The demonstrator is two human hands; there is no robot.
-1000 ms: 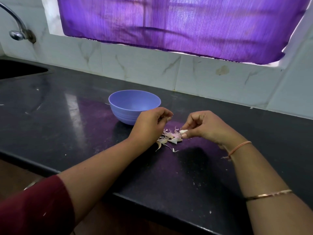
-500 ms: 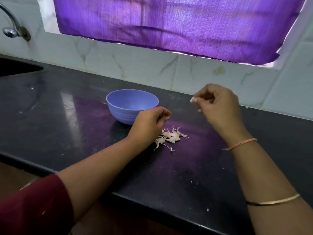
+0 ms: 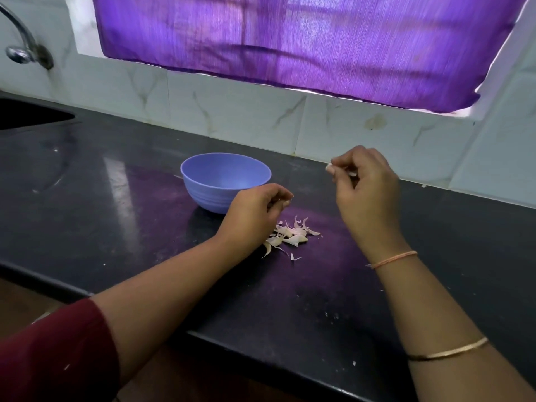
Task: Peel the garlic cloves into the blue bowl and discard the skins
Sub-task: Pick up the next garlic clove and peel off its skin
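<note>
Garlic clove [image 3: 329,169], small and pale, sits up at centre right of the frame, pinched at the tips of the right hand [image 3: 368,187]. That hand is closed around it, lifted off the glossy black stone countertop [image 3: 145,227] and a little right of the round blue plastic bowl [image 3: 214,195]. It looks like the carry position for a drop into the bowl, though whether the clove is fully bare is too small to tell.

The left hand [image 3: 252,213] rests low at centre frame, just in front of the bowl. Its fingers [image 3: 282,195] are curled in tight, and it's impossible to tell whether they hold a scrap of skin or nothing.

Beside that hand lies the loose heap of papery white garlic skins [image 3: 291,237], kept in one spot, probably so it can be gathered and thrown out in one go. The bowl's visible inside shows no cloves.
</note>
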